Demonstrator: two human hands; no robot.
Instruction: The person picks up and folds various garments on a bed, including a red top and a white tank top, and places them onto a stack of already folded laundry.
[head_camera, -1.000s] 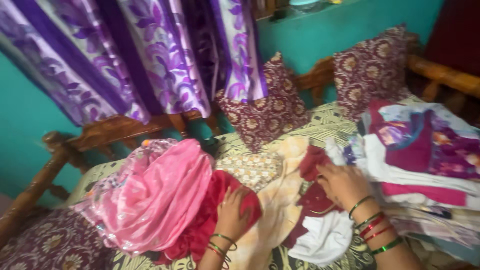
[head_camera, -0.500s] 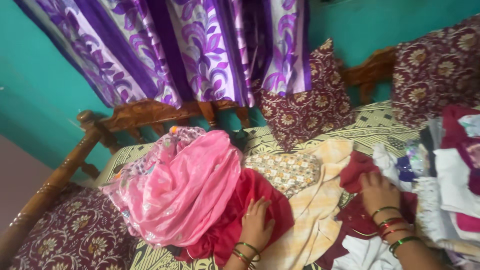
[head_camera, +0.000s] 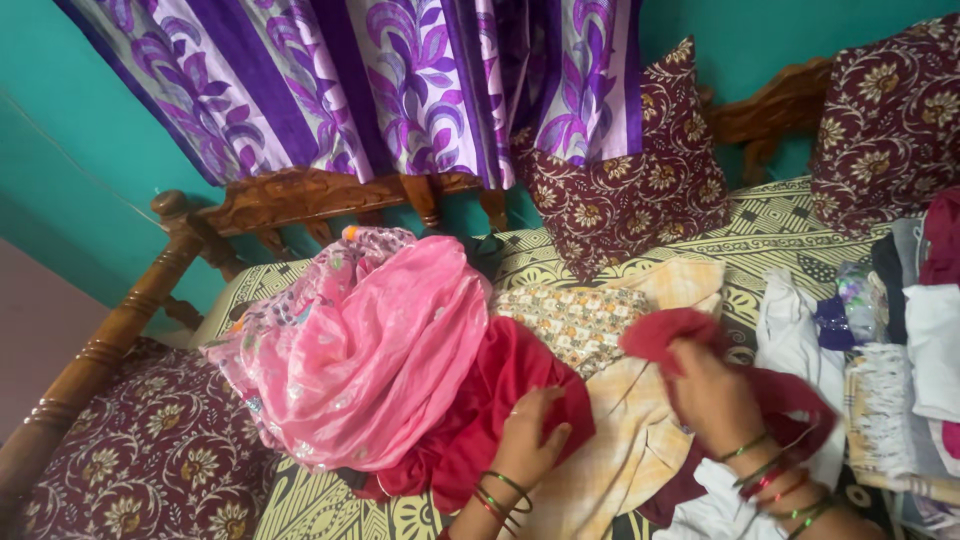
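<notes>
Red cloth in both my hands, sorting laundry on the wooden settee.

Carved wood frames the settee (head_camera: 300, 200), and on its patterned cover (head_camera: 760, 230) the pink garment (head_camera: 380, 350) is the biggest heap, bunched beside the red garment (head_camera: 490, 400). I judge the step is separating the red pieces, so I should draw the red one out low and sideways, keeping the pink heap from toppling. My left hand (head_camera: 528, 437) presses on the red garment's edge, fingers curled over it; whether it pinches the cloth I cannot tell. My right hand (head_camera: 712, 395) is closed on a smaller dark-red cloth (head_camera: 665, 333), lifted above the cream printed garment (head_camera: 620, 400). Folded clothes (head_camera: 920, 340) sit stacked nearby on my right.
</notes>
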